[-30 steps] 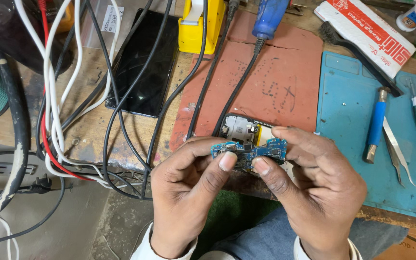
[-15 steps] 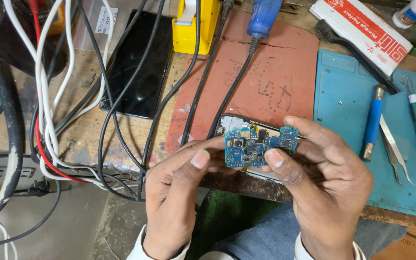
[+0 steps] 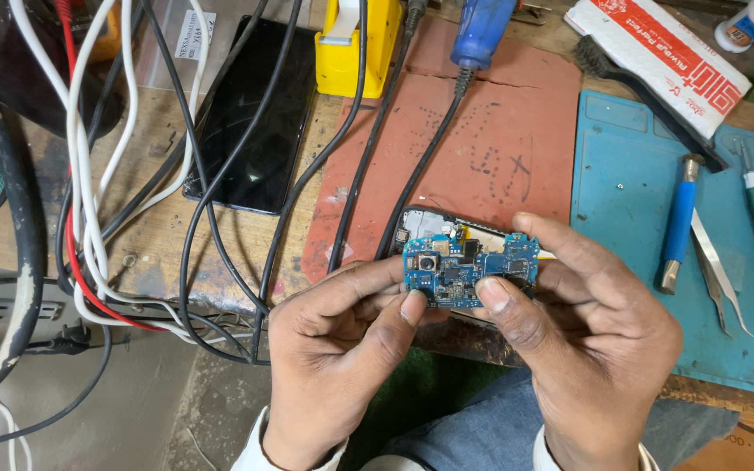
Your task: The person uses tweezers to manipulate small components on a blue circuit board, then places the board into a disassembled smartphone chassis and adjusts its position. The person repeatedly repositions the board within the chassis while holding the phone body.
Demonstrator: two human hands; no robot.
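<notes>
Blue and studded with tiny chips, the circuit board (image 3: pixel 469 272) looks light, stiff and fragile, best taken by its edges. It sits above the red mat (image 3: pixel 482 157), pinched between the left hand (image 3: pixel 342 349) and the right hand (image 3: pixel 586 349). Since half a second ago it has tilted flatter and dropped slightly.

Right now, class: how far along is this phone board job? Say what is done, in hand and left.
Done: the blue circuit board is out of its phone, bare. In hand: the left hand and right hand both pinch it, camera side up, above the open phone frame. Left: it is not refitted; the tweezers and blue-handled tool lie untouched on the blue mat.
</notes>
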